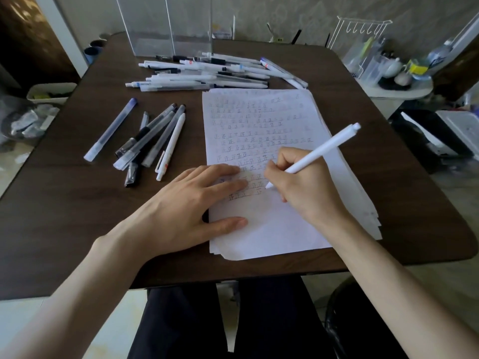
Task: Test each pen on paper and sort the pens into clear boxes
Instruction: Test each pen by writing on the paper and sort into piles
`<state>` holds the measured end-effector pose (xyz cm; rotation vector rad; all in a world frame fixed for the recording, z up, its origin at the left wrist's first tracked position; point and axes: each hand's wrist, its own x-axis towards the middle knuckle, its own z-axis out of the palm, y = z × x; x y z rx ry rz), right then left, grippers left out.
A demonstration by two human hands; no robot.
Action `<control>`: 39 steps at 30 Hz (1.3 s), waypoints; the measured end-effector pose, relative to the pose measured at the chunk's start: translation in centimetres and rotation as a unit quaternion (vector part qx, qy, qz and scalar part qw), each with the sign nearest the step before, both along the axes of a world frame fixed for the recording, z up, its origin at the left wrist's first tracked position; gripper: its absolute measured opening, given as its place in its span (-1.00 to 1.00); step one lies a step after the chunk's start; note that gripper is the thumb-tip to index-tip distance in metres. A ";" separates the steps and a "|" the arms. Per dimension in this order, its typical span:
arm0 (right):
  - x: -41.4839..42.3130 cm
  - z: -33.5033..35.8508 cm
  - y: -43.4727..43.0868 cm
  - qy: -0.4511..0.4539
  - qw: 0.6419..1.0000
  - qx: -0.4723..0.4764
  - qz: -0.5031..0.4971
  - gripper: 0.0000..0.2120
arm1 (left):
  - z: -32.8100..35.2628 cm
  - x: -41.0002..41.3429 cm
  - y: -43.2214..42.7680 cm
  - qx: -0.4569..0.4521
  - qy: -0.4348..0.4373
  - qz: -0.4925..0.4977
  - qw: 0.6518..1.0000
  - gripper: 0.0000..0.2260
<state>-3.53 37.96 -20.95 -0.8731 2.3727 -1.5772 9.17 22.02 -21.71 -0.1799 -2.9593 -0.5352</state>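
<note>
My right hand (305, 185) grips a white pen (329, 149), its tip down on the stack of paper (280, 229) among rows of handwritten marks. My left hand (191, 203) lies flat with straight fingers, pressing the paper's left edge. A large pile of pens (207, 72) lies at the back of the table. Several more pens (153, 141) lie in a loose group left of the paper, and a single blue-capped pen (111, 129) lies further left. Two clear boxes (166, 24) stand at the table's far edge.
The dark wooden table (77, 203) has rounded corners. A white side stand (399, 84) with cups and small items sits at the right, with a wire rack (360, 29) behind it. A white bin (51, 92) is on the floor at the left.
</note>
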 end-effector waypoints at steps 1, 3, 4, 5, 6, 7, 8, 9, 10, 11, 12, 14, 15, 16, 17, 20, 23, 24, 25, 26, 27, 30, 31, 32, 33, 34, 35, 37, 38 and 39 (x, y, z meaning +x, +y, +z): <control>-0.1 -0.1 0.0 0.008 1.000 0.003 -0.003 -0.66 | 0.0 0.0 -0.1 0.002 0.000 -0.001 1.000 -0.38; -0.2 -0.1 0.0 0.015 1.000 0.003 -0.010 -0.65 | 0.0 0.0 -0.1 0.006 -0.001 0.000 1.000 -0.37; -0.2 -0.1 0.0 0.014 1.000 0.000 -0.011 -0.65 | 0.0 0.0 -0.1 0.008 -0.001 0.001 1.000 -0.37; -0.1 0.0 0.1 0.013 1.000 -0.003 -0.008 -0.66 | 0.0 0.0 -0.1 0.010 0.000 0.003 1.000 -0.37; 0.0 0.1 0.1 0.011 1.000 -0.005 -0.005 -0.66 | 0.0 0.0 -0.1 0.011 0.001 0.003 1.000 -0.38; 0.1 0.2 0.1 0.009 1.000 -0.008 0.000 -0.67 | 0.0 0.0 -0.1 0.011 0.002 0.003 1.000 -0.38; 0.2 0.3 0.1 0.005 1.000 -0.009 0.003 -0.67 | 0.0 0.0 -0.1 0.012 0.002 0.002 1.000 -0.38; 0.2 0.3 0.1 0.003 1.000 -0.011 0.005 -0.66 | 0.0 0.0 -0.1 0.012 0.002 0.002 1.000 -0.38; 0.2 0.3 0.1 -0.001 1.000 -0.013 0.005 -0.66 | 0.0 0.0 -0.1 0.014 0.001 0.002 1.000 -0.38; 0.2 0.3 0.1 -0.005 1.000 -0.016 0.006 -0.66 | 0.0 0.0 -0.1 0.015 0.000 0.003 1.000 -0.37; 0.2 0.3 0.1 -0.010 1.000 -0.019 0.006 -0.67 | 0.0 0.0 -0.1 0.015 0.000 0.003 1.000 -0.37; 0.2 0.2 0.1 -0.010 1.000 -0.020 0.001 -0.67 | 0.0 0.0 -0.1 0.015 -0.001 0.003 1.000 -0.37; 0.1 0.2 0.1 -0.007 1.000 -0.016 -0.002 -0.67 | 0.0 0.0 -0.1 0.015 -0.002 0.004 1.000 -0.37; 0.1 0.1 0.0 -0.003 1.000 -0.013 -0.005 -0.67 | 0.0 0.0 -0.1 0.016 -0.003 0.004 1.000 -0.36; 0.1 0.1 0.1 -0.002 1.000 -0.010 -0.007 -0.67 | 0.0 0.0 -0.1 0.016 -0.004 0.004 1.000 -0.36; 0.0 0.0 0.2 -0.017 1.000 -0.010 -0.003 -0.66 | 0.0 0.0 0.0 0.019 0.000 0.003 1.000 -0.37; 0.2 0.1 0.2 -0.022 1.000 -0.005 0.009 -0.68 | 0.0 0.0 0.0 0.018 -0.004 0.004 1.000 -0.37; 0.2 0.1 0.2 -0.020 1.000 -0.004 0.010 -0.68 | 0.0 0.0 -0.1 0.017 -0.004 0.004 1.000 -0.36; 0.2 0.1 0.2 -0.021 1.000 -0.003 0.010 -0.68 | 0.0 0.0 -0.1 0.017 -0.004 0.004 1.000 -0.37; 0.2 0.1 0.2 -0.024 1.000 -0.003 0.012 -0.68 | 0.0 0.0 -0.1 0.018 -0.003 0.003 1.000 -0.37; 0.2 0.2 0.2 -0.027 1.000 -0.002 0.015 -0.67 | 0.0 0.0 -0.1 0.020 -0.002 0.003 1.000 -0.37; 0.3 0.2 0.2 -0.014 1.000 0.000 0.017 -0.66 | 0.0 0.0 -0.1 0.024 -0.002 0.001 1.000 -0.37; 0.3 0.2 0.1 -0.003 1.000 0.002 0.013 -0.66 | -0.1 -0.1 -0.2 0.024 -0.003 0.001 1.000 -0.37; 0.3 0.1 0.1 0.004 1.000 0.006 0.010 -0.66 | -0.1 -0.1 -0.2 0.025 -0.003 0.001 1.000 -0.37; 0.2 0.0 0.1 0.008 1.000 0.013 0.005 -0.67 | -0.1 -0.1 -0.2 0.027 -0.003 0.001 1.000 -0.36; 0.2 -0.1 0.2 0.008 1.000 0.016 0.002 -0.67 | -0.1 -0.1 -0.2 0.029 -0.002 0.001 1.000 -0.37; 0.2 -0.1 0.3 0.004 1.000 0.012 0.002 -0.65 | -0.2 -0.1 -0.2 0.032 -0.002 0.001 0.999 -0.37; 0.1 0.1 0.5 -0.017 0.999 -0.024 0.014 -0.66 | -0.2 -0.1 -0.3 0.038 -0.002 0.001 0.999 -0.36; 0.2 0.3 0.6 -0.032 0.998 -0.044 0.020 -0.68 | -0.2 -0.1 -0.3 0.041 0.001 0.000 0.999 -0.36; 0.2 0.4 0.6 -0.043 0.997 -0.059 0.021 -0.69 | -0.1 -0.1 -0.3 0.043 0.006 0.000 0.999 -0.35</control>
